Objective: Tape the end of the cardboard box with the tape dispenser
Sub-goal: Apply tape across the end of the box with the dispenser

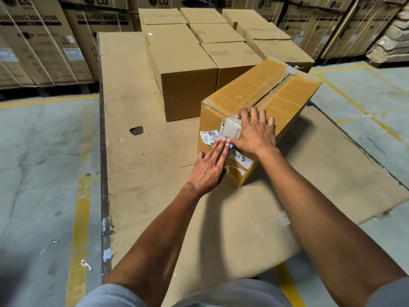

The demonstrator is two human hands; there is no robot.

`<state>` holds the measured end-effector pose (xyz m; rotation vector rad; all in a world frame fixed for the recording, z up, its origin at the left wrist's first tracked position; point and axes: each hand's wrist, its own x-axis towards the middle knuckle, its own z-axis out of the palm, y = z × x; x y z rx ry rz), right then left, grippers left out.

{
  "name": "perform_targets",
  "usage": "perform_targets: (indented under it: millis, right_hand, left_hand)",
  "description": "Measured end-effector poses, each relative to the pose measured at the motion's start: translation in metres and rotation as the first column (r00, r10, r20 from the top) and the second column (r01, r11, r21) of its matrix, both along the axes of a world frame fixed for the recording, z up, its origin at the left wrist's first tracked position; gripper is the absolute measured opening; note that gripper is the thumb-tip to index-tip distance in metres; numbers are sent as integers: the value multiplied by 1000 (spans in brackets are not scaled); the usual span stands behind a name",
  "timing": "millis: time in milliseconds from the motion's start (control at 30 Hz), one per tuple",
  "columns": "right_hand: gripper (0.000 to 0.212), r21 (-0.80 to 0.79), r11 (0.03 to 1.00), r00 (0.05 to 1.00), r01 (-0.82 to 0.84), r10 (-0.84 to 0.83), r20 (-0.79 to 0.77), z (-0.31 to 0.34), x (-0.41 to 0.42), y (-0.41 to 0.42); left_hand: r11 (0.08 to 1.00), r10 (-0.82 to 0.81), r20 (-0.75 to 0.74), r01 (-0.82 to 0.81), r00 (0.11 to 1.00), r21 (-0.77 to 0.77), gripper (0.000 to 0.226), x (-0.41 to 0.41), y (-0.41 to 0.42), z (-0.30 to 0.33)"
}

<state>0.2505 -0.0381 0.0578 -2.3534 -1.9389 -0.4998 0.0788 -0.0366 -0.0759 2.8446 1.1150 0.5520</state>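
Note:
A worn cardboard box point(263, 94) lies at an angle on a flat cardboard sheet, its near end facing me. That end carries torn labels and a strip of clear tape point(231, 127) running over the top edge. My right hand point(254, 134) lies flat with spread fingers on the tape at the upper edge of the end. My left hand point(210, 165) rests lower on the same end, its fingers laid over a small blue tape dispenser point(230, 146). Only blue slivers of the dispenser show at my fingertips and thumb.
Several closed plain boxes point(186, 63) stand in rows just behind and left of the worked box. The cardboard sheet point(137, 173) covers a low platform with a hole in it. Large washing machine cartons point(39, 41) line the back. Concrete floor with yellow lines lies on both sides.

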Motion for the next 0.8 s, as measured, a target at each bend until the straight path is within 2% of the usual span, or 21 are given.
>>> perform_targets:
  millis: [600, 800]
  right_hand:
    - [98, 18, 996, 996, 89, -89, 29, 1, -17, 3]
    - [111, -12, 995, 991, 95, -94, 99, 1, -18, 1]
  left_hand:
    - [997, -14, -52, 10, 999, -75, 74, 4, 10, 4]
    - [981, -56, -82, 40, 995, -190, 70, 0, 2, -6]
